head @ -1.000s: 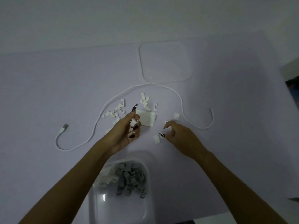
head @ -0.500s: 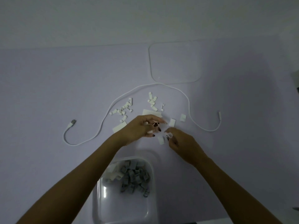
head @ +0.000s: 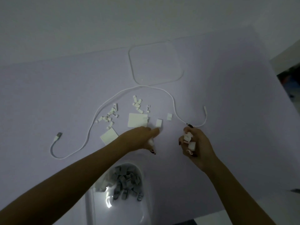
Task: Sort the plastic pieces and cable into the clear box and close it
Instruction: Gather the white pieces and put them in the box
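Observation:
Small white plastic pieces (head: 110, 115) lie scattered mid-table, with a second cluster (head: 137, 103) and flat white squares (head: 137, 120) beside them. A white cable (head: 100, 109) arcs around them, its USB plug at the left. The clear box (head: 120, 202) sits at the near edge with several grey pieces inside. My left hand (head: 139, 138) reaches over the table with white pieces curled in its fingers, the forefinger touching a small square (head: 158, 122). My right hand (head: 194, 146) is raised to the right, cupped around several white pieces.
The clear lid (head: 155, 64) lies flat at the far side of the lilac table, beyond the cable. Another flat white square (head: 109, 135) rests left of my left forearm. The table's right edge runs past a dark opening (head: 290, 85).
My hands have separated: the right one lifted away to the right holding pieces, and the left one stretched forward toward the small square. The view shifted, so everything sits differently in frame.

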Tool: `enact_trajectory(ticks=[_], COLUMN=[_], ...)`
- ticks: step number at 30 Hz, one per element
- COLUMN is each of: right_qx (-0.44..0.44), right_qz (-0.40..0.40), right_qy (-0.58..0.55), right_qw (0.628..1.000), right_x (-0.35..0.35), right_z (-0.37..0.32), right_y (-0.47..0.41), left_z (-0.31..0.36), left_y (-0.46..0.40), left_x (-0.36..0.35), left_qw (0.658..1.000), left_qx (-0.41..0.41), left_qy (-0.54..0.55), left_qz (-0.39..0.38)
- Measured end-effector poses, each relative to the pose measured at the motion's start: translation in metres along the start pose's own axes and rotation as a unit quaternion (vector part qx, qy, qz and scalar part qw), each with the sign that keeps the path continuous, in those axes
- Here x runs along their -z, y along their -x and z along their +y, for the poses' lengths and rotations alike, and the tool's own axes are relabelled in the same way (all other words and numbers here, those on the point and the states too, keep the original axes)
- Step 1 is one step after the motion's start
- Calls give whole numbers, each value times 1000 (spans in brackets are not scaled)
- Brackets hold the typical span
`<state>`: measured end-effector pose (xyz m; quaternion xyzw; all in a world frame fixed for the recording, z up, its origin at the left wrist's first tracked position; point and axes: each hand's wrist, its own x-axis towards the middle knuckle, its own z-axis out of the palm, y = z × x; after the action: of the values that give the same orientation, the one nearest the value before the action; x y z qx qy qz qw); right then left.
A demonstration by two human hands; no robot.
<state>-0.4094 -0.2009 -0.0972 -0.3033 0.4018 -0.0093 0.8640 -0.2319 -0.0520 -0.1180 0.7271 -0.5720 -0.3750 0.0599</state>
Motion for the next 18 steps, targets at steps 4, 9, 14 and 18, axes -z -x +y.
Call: enact_trajectory(ticks=[4,9,14,18], right_qx=[-13,74,242,244], right_qz=[36,95,131,142], right_qy=[56,318,622,720], right_qw=[998,941,733,633], right_x=[-2,-22,-43,-57], right_z=[6,10,16,22], right_y=[-1,-17,-46,-64], left_z=[-1,0,-7,-20], left_y=[-3,10,37,56], left_x=[-4,6,19,23], left_qw=[1000,998,976,930], left_qx=[3,23,58,114], left_qy=[-24,38,170,288], left_qz=[-9,32,126,199])
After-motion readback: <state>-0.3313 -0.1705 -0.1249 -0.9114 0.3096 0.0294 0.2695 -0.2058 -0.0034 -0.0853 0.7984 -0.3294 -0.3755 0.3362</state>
